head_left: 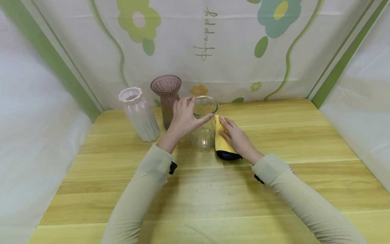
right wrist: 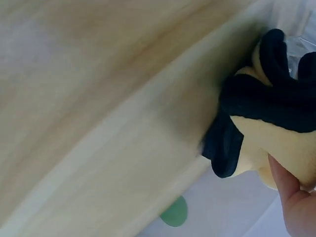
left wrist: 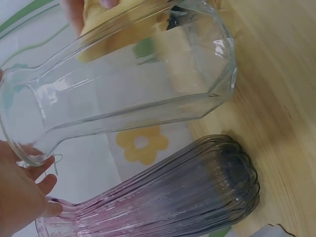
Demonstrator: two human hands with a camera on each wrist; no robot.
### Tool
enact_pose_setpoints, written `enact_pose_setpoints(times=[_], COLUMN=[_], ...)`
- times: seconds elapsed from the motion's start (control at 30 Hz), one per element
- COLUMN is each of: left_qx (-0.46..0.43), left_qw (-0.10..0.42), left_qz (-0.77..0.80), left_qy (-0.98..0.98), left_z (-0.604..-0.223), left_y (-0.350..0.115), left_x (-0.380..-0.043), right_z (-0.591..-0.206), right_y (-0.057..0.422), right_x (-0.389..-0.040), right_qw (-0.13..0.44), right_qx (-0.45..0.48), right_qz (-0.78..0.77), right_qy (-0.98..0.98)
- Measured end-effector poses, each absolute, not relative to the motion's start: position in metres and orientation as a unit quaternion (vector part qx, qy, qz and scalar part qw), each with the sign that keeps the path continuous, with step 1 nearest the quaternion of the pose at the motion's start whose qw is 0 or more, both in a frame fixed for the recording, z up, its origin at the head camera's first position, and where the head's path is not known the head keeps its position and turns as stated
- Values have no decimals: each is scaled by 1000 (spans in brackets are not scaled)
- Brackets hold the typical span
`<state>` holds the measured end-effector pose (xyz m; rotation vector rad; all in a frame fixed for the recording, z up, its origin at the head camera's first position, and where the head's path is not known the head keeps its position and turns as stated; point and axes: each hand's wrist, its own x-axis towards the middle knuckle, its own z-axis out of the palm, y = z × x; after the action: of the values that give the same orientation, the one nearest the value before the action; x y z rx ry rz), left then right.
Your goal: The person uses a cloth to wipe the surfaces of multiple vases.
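A clear glass vase (head_left: 203, 137) with a round rim stands near the middle of the table. My left hand (head_left: 186, 115) grips that rim, thumb on the near right side and fingers toward the left; the left wrist view shows fingertips beside the glass vase (left wrist: 148, 94). Bunched in my right hand (head_left: 240, 138) is a yellow cloth (head_left: 223, 144) with a black border, close against the vase's right side. In the right wrist view the cloth (right wrist: 276, 140) hangs in folds under the thumb. Whether it presses on the glass cannot be told.
A purple ribbed glass vase (head_left: 167, 101) stands just behind my left hand. Farther left is a white vase (head_left: 141, 122) with a scalloped, pinkish top. The wooden table (head_left: 213, 203) ends at a white curtain (head_left: 234, 67) printed with flowers.
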<state>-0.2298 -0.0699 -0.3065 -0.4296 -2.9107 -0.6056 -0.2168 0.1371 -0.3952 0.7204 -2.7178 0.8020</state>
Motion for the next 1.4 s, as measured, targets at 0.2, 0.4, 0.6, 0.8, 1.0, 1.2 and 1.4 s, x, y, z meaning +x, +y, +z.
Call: enact_pose_setpoints(times=[0.2,0.4,0.6,0.8,1.0,1.2,1.4], left_qx=[-159,-177,-180,-159,-133,-135,-151], left_qw=[64,33,20,29,55,70,65], left_qz=[-202,-224,-237,-250,-245,-211,-205], left_qy=[-964,-958,-955,-955,-959,-966,-965], left_z=[-305,-304,-306,-308,-311,-309,-305], left_y=[-72,-76,-77,-73,-69,-69,-71], left_x=[-232,-235,-235,-234,-232,-229,-230], right_z=[-381,-372,-376,-387,-394,-387,-375], right_y=[133,128,128,132,136,134,129], right_x=[-219,-219,-219,-219,-220,-220,-221], right_qw=[131,140,111,69,56,75,122], right_qx=[243,244,228,215,213,222,236], right_qz=[299,323,317,289,260,271,296], right_qy=[-913,-904,-914,-931,-940,-934,-918])
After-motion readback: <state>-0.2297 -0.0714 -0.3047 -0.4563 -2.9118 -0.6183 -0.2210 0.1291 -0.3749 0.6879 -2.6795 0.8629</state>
